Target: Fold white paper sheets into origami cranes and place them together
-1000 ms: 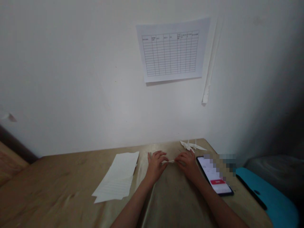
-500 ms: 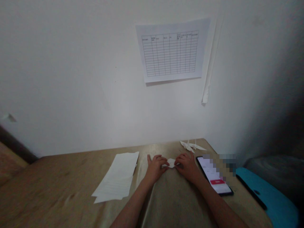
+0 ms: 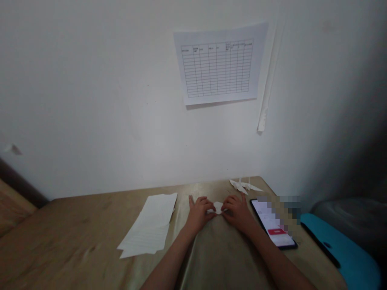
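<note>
Across the lower centre of the frame, the left hand [image 3: 198, 211] and right hand [image 3: 237, 211] pinch one small white paper [image 3: 218, 208] between them, its side edges hidden. To their right lies one phone [image 3: 272, 225], partly pixelated; above it, folded papers [image 3: 240, 186] overlap, hard to count. Worktop [image 3: 75, 237] spreads from the stacked sheets [image 3: 149, 225] to the frame's left edge.

You are in a plain indoor room; whether it belongs to a home or an office, you cannot tell. Toward twelve o'clock in your view, a white wall [image 3: 121, 121] carries a printed grid sheet [image 3: 220, 66], which hints at an office. Below, at six, is your worn brown table [image 3: 75, 229], with loose paper sheets [image 3: 148, 227] at seven and a phone [image 3: 270, 221] at four.
</note>
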`<state>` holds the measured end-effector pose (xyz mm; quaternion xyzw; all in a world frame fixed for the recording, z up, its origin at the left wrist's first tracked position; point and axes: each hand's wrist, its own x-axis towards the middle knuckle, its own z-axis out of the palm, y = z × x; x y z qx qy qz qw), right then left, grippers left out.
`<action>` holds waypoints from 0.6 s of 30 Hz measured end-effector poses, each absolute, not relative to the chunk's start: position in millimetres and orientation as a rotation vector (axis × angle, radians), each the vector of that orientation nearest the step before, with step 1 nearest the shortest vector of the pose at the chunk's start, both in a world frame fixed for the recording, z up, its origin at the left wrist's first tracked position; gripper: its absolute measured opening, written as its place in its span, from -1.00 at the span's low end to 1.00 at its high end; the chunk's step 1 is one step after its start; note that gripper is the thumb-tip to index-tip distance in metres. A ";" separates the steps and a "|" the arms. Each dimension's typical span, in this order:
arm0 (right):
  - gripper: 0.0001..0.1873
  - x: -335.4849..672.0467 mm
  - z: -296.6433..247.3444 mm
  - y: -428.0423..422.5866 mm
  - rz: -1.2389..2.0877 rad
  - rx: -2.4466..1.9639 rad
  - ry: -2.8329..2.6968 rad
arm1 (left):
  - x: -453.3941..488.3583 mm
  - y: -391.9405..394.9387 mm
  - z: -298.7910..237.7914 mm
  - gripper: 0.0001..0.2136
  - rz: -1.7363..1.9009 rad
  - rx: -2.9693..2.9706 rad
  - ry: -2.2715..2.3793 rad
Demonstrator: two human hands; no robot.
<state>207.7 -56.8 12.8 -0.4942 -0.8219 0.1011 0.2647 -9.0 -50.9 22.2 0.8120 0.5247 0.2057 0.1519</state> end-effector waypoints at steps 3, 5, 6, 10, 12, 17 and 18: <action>-0.85 204.0 14.7 -59.2 0.275 -1.289 -2.237 | -9.1 -50.4 19.5 -0.94 0.612 2.340 1.496; -0.84 202.1 13.8 -59.0 0.273 -1.291 -2.241 | -9.2 -49.8 17.7 -0.95 0.624 2.347 1.489; -0.84 201.4 12.7 -58.4 0.274 -1.300 -2.240 | -9.2 -49.5 16.8 -0.95 0.633 2.347 1.488; -0.85 199.6 7.2 -55.0 0.293 -1.362 -2.216 | -8.5 -48.4 14.8 -0.96 0.663 2.321 1.497; -0.86 198.4 5.7 -54.3 0.294 -1.407 -2.186 | -7.9 -47.9 14.4 -0.95 0.671 2.308 1.507; -0.86 197.6 4.9 -54.7 0.250 -1.458 -2.122 | -7.0 -46.9 12.9 -0.94 0.693 2.271 1.540; -0.86 198.1 4.7 -54.7 0.241 -1.462 -2.113 | -6.9 -46.8 12.5 -0.95 0.702 2.265 1.550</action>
